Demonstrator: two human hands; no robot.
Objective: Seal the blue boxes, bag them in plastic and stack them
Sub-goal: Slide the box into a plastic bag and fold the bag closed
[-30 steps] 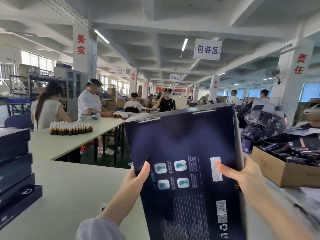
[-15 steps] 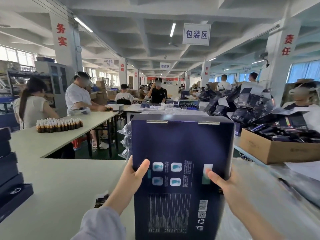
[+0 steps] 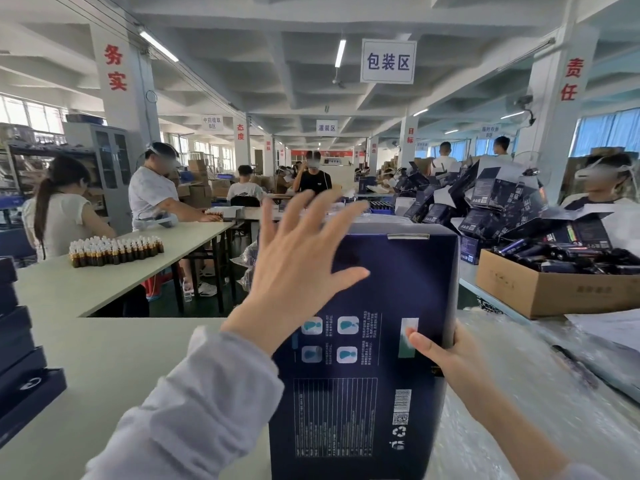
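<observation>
A large dark blue box (image 3: 367, 358) stands upright in front of me on the pale green table (image 3: 104, 358), its printed back facing me. My right hand (image 3: 450, 358) grips its right edge, with the thumb on the printed face. My left hand (image 3: 298, 268) is off the box, fingers spread wide, raised in front of the box's upper left part. Clear plastic (image 3: 519, 393) lies on the table to the right of the box.
A stack of dark blue boxes (image 3: 20, 344) sits at the left edge. A brown carton (image 3: 554, 289) full of dark packs stands at the right. Small brown bottles (image 3: 114, 251) line the far table, where several people work. Clear bags (image 3: 247, 261) lie behind the box.
My left hand has let go of the box's left edge and risen with fingers spread. The box has come down from a tilt to stand upright. My right hand keeps its grip.
</observation>
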